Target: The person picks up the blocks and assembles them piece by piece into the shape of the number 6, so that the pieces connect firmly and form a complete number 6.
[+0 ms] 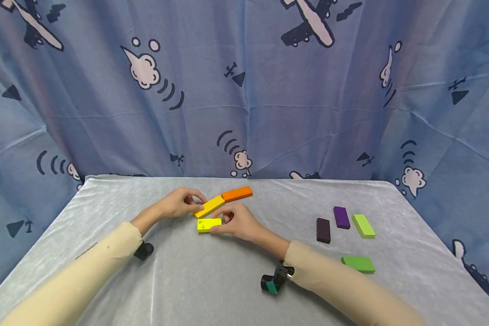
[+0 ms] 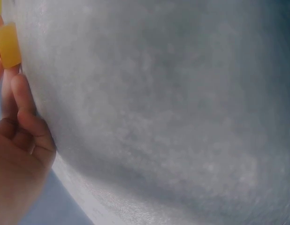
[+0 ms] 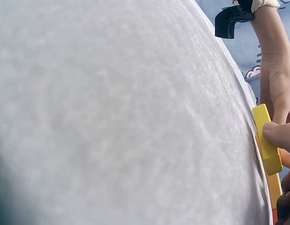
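My left hand (image 1: pixel 182 203) pinches the near end of an amber-yellow block (image 1: pixel 210 206) that lies slantwise on the cloth. Just beyond, an orange block (image 1: pixel 237 194) meets its far corner. With thumb and fingers, my right hand (image 1: pixel 240 222) holds a bright yellow block (image 1: pixel 205 225) by its right end, close in front of the amber-yellow one. In the right wrist view, my thumb lies against the face of the bright yellow block (image 3: pixel 266 140), which partly covers the amber-yellow block (image 3: pixel 274 190). The left wrist view catches the amber-yellow block (image 2: pixel 10 46) beyond my left fingers.
Off to the right lie a dark brown block (image 1: pixel 323 230), a purple block (image 1: pixel 341 218), a light green block (image 1: pixel 364 226) and a green block (image 1: pixel 358 264) near my right sleeve. A pale cloth covers the table (image 1: pixel 195 280). Behind it hangs a blue patterned curtain (image 1: pixel 269 90).
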The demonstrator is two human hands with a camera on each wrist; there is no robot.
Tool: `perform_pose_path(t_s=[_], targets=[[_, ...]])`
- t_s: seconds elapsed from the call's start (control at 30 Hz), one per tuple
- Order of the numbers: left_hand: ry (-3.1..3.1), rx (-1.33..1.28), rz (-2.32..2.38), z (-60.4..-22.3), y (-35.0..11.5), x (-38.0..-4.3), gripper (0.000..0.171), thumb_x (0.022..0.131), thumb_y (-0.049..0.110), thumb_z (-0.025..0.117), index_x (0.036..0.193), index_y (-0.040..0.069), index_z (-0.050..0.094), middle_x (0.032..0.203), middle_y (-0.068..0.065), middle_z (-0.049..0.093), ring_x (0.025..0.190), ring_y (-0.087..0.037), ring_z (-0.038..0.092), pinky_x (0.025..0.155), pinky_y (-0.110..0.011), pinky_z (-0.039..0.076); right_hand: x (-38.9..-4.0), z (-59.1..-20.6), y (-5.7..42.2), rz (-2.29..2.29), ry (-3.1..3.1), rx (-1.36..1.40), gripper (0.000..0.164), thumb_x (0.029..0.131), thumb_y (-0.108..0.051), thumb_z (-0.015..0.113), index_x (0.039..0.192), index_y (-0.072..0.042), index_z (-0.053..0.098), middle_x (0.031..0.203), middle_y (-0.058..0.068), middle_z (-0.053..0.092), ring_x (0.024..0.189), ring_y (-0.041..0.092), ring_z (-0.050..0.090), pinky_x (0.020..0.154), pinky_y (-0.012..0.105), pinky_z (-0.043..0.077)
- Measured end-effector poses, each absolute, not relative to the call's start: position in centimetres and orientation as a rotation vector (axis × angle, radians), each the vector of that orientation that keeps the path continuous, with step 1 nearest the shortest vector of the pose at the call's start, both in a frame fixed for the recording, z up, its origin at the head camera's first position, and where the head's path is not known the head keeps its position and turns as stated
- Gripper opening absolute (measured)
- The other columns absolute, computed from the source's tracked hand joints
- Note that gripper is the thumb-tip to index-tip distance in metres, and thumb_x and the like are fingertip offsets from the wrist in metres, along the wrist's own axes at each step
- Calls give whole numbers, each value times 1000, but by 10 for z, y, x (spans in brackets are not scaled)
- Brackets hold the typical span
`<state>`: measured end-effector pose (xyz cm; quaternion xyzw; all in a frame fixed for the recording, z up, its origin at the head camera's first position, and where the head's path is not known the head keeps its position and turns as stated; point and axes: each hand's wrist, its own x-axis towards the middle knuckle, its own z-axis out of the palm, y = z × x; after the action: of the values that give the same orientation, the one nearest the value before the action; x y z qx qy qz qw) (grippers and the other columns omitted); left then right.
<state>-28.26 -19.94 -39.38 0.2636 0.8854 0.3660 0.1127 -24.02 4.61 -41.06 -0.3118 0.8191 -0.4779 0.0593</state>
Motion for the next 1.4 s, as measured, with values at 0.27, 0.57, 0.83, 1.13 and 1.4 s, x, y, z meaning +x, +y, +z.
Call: perform_pose_path(t_s=[0.27, 0.57, 0.83, 1.13, 1.4], targets=[[2589, 813, 1085, -395, -201, -284, 19, 98, 9, 69, 116, 3, 73, 76, -1, 67, 64, -14, 53, 59, -29, 43, -243, -411, 43, -1447, 2489, -959, 24, 81, -11, 88, 102, -3, 79, 63, -3, 41, 58, 7, 37, 57, 24, 32], [2597, 779, 1070, -395, -201, -284, 19, 98, 10, 70, 116, 5, 74, 78, -2, 68, 66, -15, 55, 61, -30, 44, -244, -412, 41, -1448, 2499, -922, 24, 80, -11, 89, 100, -4, 79, 63, -3, 40, 57, 6, 36, 56, 24, 31], [2594, 802, 1081, -394, -201, -284, 20, 98, 10, 70, 116, 3, 73, 78, -3, 69, 65, -16, 55, 60, -32, 44, -245, -415, 39, -1438, 2522, -928, 25, 78, -11, 90, 98, -3, 79, 62, -4, 41, 55, 6, 35, 55, 24, 31], [2589, 794, 1087, -394, -201, -283, 20, 98, 10, 70, 116, 3, 73, 79, -3, 69, 66, -16, 55, 61, -32, 44, -244, -413, 38, -1420, 2545, -882, 24, 78, -12, 91, 97, -4, 79, 62, -3, 41, 55, 7, 35, 55, 24, 30], [2581, 785, 1101, -395, -202, -283, 20, 98, 9, 70, 117, 2, 73, 83, -4, 70, 69, -19, 59, 60, -32, 45, -244, -412, 38, -1412, 2566, -884, 24, 77, -13, 91, 97, -6, 80, 62, -2, 43, 54, 6, 36, 55, 25, 32]])
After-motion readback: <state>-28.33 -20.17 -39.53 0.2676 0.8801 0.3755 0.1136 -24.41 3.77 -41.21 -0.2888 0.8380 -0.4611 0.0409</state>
